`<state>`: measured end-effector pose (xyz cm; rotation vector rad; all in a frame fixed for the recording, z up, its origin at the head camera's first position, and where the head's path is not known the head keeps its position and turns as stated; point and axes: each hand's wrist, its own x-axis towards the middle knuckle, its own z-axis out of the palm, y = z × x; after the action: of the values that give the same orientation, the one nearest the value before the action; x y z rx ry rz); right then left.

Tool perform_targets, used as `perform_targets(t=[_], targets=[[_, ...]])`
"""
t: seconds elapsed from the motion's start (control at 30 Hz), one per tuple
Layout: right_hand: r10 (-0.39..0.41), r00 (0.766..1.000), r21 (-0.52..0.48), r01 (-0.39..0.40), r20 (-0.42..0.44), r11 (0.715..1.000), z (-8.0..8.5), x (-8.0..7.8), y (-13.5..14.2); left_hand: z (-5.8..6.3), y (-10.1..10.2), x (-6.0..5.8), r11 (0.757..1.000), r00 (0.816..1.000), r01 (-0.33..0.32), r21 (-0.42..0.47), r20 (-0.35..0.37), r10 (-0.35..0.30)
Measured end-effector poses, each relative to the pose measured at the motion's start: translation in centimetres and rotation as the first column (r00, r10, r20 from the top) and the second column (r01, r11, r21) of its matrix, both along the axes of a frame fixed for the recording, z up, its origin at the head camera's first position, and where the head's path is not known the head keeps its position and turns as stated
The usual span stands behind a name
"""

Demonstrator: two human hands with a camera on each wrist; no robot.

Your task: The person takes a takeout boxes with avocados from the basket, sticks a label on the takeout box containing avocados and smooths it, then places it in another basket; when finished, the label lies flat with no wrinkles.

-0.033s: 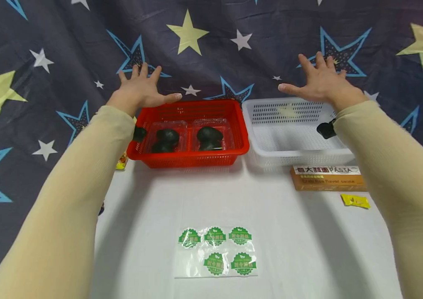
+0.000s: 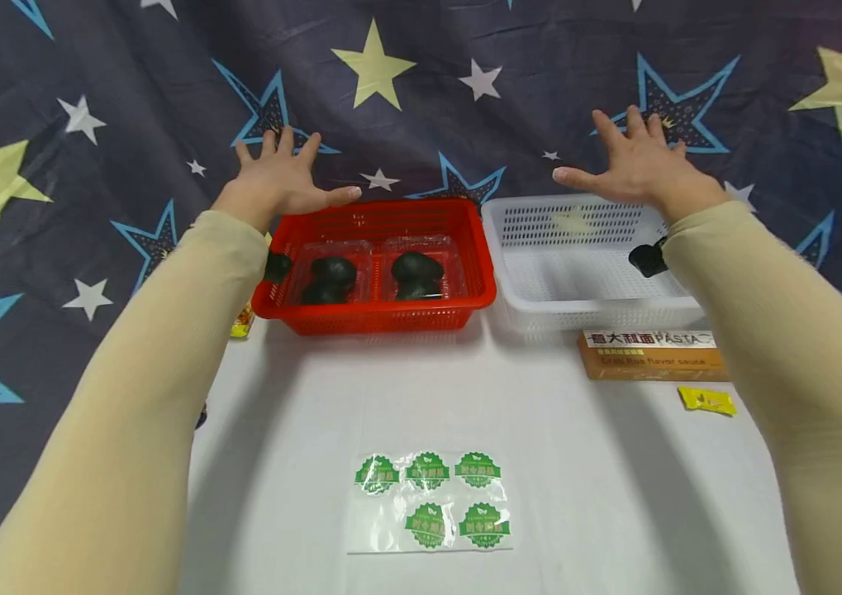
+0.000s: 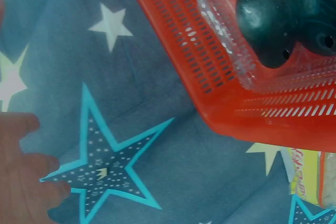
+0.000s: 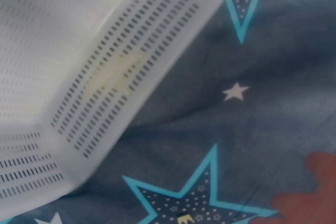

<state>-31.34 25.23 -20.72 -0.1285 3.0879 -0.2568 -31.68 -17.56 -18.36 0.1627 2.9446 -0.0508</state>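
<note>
Basket of red slotted plastic sits on the near side of the left hand, toward its thumb, with two transparent plastic boxes inside. Each carries a pair of dark green, rounded fruits, probably avocados; I'd say the boxes stop each pair rolling. Both hands are released: the left spreads its fingers and grasps nothing, and so does the right hand. The wrist views show fingers apart from either rim. On the right hand's near side, just beside the red basket, stands a white slotted plastic basket, so each hand has one close by. Nearer the person than both hands, between the forearms, a white sheet of round green stickers lies flat, seemingly laid so its labels face up. Below the right hand, an orange-brown oblong pasta box and a small yellow sachet rest beside the forearm.
</note>
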Motion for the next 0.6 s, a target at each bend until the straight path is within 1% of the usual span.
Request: perform_targets(t=[0.13,0.23,0.3,0.37,0.47,0.53,0.6], targets=[[-0.001,1.0,0.002,0.001,0.012,1.0,0.3,-0.1,0.0,-0.1,-0.2,-0.1,1.0,1.0,0.001,0.015,0.01,-0.001],[0.015,1.0,-0.008,-0.015,-0.006,1.0,0.7,-0.2,0.0,-0.2,-0.3,-0.2,0.999,1.0,0.007,0.041,0.004,-0.007],[0.038,0.999,-0.044,-0.039,-0.025,0.998,0.8,-0.3,-0.2,-0.4,-0.7,-0.2,0.997,1.0,0.007,0.071,0.001,-0.007],[0.063,0.997,-0.099,-0.067,-0.042,0.993,0.7,-0.3,-0.8,-0.8,-1.4,-0.2,0.995,1.0,0.007,0.1,0.007,-0.008],[0.087,0.996,-0.195,-0.092,-0.033,0.976,0.0,-0.4,-2.2,-2.4,-2.6,0.2,0.992,1.0,-0.005,0.125,0.028,0.002],[0.104,0.994,-0.236,-0.107,-0.023,0.966,-0.8,-0.5,-3.6,-3.9,-3.4,0.5,0.992,0.999,-0.008,0.13,0.049,0.002],[0.143,0.99,-0.257,-0.143,-0.02,0.956,-1.7,-0.6,-5.1,-5.7,-4.2,1.1,0.989,0.997,-0.02,0.147,0.073,0.009]])
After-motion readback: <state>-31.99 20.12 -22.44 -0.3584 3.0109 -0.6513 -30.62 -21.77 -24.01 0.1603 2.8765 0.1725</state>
